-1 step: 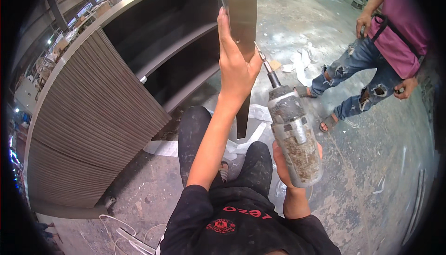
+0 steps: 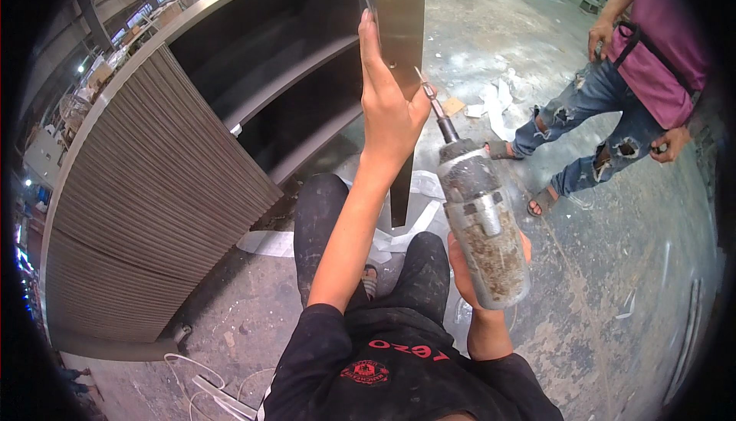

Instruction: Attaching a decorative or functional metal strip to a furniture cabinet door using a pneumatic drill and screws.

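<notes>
I am looking down at a cabinet point(image 2: 161, 183) lying to the left, its open side facing right; two shelves point(image 2: 291, 76) are running across the dark inside, and I am seeing nothing resting on them. Its near face is ribbed.

My left hand point(image 2: 387, 106) is pressing flat against a dark panel point(image 2: 402, 30) at the cabinet's right edge, fingers stretched out together and pointing far, the thumb spread toward the right. It is not closing around anything; the palm is simply lying on the panel's surface.

My right hand point(image 2: 479, 283) is wrapping tightly around the lower body of a driver point(image 2: 479, 214), a grimy metal cylinder. Most of the fingers are hiding behind the tool, so I am only seeing the hand's edge and thumb side.

The driver is sitting right of centre, just right of my left wrist. Its long axis is running from near to far, leaning slightly left, with the bit point(image 2: 428, 95) pointing far and touching the panel just beside my left thumb.

A person in torn jeans point(image 2: 583, 122) is standing at the far right on the concrete floor point(image 2: 613, 268).
</notes>
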Demonstrator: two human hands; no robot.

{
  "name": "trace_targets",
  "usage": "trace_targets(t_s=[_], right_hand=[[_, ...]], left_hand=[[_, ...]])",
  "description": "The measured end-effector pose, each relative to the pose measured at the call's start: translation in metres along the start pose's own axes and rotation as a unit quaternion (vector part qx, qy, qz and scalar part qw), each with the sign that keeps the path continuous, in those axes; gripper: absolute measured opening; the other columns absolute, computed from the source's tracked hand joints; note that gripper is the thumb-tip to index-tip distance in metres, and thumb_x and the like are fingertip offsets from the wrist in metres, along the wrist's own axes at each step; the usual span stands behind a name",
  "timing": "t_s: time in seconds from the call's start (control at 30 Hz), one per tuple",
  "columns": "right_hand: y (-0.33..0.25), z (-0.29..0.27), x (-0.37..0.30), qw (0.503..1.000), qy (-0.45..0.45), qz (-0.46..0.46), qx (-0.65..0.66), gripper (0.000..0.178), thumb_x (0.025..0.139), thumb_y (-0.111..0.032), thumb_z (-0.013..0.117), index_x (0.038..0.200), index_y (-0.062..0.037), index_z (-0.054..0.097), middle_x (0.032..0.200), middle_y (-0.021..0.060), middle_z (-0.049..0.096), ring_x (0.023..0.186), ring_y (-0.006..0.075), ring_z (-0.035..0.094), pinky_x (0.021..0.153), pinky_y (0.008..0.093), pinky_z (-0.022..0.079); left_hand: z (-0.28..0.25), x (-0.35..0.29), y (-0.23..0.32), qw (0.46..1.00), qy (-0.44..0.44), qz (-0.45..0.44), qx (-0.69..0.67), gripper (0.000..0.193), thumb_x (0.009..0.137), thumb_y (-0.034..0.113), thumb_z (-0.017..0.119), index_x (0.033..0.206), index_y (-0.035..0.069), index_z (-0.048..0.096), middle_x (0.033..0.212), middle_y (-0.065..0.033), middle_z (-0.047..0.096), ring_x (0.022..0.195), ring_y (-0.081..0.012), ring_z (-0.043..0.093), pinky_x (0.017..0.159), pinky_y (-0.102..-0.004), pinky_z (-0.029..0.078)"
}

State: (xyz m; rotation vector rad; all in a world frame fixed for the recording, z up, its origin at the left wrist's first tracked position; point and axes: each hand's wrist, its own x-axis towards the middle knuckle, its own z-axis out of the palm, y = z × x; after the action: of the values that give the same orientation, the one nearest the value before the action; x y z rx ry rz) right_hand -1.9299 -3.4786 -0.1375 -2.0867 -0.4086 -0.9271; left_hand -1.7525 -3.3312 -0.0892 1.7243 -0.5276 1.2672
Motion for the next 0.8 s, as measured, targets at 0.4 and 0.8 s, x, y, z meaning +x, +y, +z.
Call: trace_targets(t_s=[0.4, 0.8], right_hand=[[-0.004, 0.019, 0.027, 0.981, -0.01, -0.041, 0.19, 0.046, 0.07, -0.022, 0.08, 0.101, 0.0058, 0.062, 0.087, 0.0182, 0.062, 0.072, 0.0324, 0.064, 0.065, 0.0346, 0.05], [-0.006, 0.023, 0.03, 0.985, 0.015, -0.076, 0.153, 0.04, 0.068, -0.013, 0.076, 0.1, 0.0065, 0.062, 0.086, 0.0181, 0.062, 0.07, 0.0335, 0.063, 0.063, 0.034, 0.049]], left_hand=[[0.004, 0.002, 0.002, 1.0, 0.007, 0.013, 0.012, 0.094, 0.071, -0.004, 0.065, 0.148, -0.008, 0.012, 0.149, -0.0329, 0.026, 0.137, -0.0479, 0.032, 0.113, -0.0455, 0.032], [0.006, 0.001, 0.003, 1.0, 0.013, 0.01, 0.014, 0.093, 0.07, -0.003, 0.064, 0.148, -0.006, 0.012, 0.149, -0.033, 0.026, 0.138, -0.0475, 0.031, 0.114, -0.0463, 0.032]])
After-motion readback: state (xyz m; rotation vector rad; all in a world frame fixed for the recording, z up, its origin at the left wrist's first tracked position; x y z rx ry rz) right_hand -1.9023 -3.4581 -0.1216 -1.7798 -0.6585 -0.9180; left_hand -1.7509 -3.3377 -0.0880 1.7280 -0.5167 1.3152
